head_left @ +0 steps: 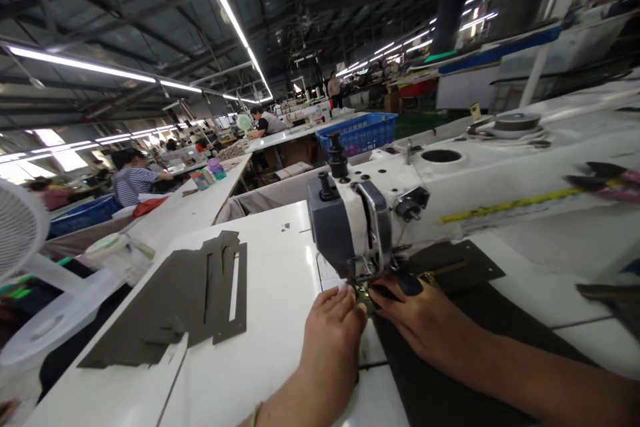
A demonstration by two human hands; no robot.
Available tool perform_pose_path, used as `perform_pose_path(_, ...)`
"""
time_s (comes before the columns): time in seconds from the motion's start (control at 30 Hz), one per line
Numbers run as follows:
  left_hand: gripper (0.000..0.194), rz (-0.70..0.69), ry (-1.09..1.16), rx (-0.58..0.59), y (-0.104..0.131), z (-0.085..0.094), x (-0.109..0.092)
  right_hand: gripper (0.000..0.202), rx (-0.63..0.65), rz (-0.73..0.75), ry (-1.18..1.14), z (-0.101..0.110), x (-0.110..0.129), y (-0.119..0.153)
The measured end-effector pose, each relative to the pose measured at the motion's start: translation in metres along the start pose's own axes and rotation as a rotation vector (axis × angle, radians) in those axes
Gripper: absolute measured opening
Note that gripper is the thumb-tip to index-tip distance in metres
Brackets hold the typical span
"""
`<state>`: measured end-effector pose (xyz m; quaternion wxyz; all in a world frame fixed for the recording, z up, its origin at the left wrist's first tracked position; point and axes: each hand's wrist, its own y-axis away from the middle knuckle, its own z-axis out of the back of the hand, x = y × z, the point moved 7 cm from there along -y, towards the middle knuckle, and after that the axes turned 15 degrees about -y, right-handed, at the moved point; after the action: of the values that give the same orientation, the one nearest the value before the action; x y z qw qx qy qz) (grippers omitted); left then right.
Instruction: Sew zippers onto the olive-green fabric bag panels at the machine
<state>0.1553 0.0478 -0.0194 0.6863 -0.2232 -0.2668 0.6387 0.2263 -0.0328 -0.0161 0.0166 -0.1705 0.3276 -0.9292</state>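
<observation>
The person is sitting at a white sewing machine (450, 180), and both hands are working right under its head, where the needle and presser foot (364, 275) are coming down. The left hand (333, 333) is lying on the white worktop (265, 347) with its fingertips pressed against the near-left side of the foot, fingers bent and pinching at something small there — whether it is actually gripping thread or cloth cannot be told. The right hand (420, 320) is resting flat on the dark fabric (450, 387), fingers stretched toward the foot, grip open and holding the cloth down rather than clasping it. The dark fabric is running from the near edge of the worktop up under the foot, and a further dark piece (455, 263) is lying just behind the needle on the machine bed. By the look of it, the step in hand is seating the fabric edge under the foot; the next move is calling for steady, level guiding with fingertips kept clear of the needle. To the left, well apart from the hands, a stack of dark cut pieces (190, 300) is lying on the worktop, and a white fan (20, 227) is standing at the far left — other people are working at benches farther back.
</observation>
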Motion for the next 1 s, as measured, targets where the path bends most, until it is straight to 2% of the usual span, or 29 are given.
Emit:
perform_pose_path(0.2,0.029,-0.004,-0.016,0.020,-0.003,0.001,-0.001,0.035,-0.035,-0.022,-0.045,0.001,-0.001,0.001)
perform_pose_path(0.4,0.022,-0.029,-0.009,0.006,-0.008,-0.001,0.001,0.038,-0.072,-0.026,-0.073,0.005,-0.004,-0.004)
perform_pose_path(0.7,0.017,-0.032,-0.007,-0.036,-0.010,-0.008,0.008,0.039,0.027,-0.101,-0.112,-0.003,-0.014,-0.007)
perform_pose_path(0.8,0.017,-0.023,0.018,-0.056,-0.009,-0.008,0.008,0.037,0.007,-0.109,-0.100,-0.003,-0.014,-0.007)
perform_pose_path(1.0,0.021,0.023,0.056,-0.019,-0.012,-0.009,0.011,0.037,-0.060,-0.072,-0.074,-0.002,-0.014,-0.009)
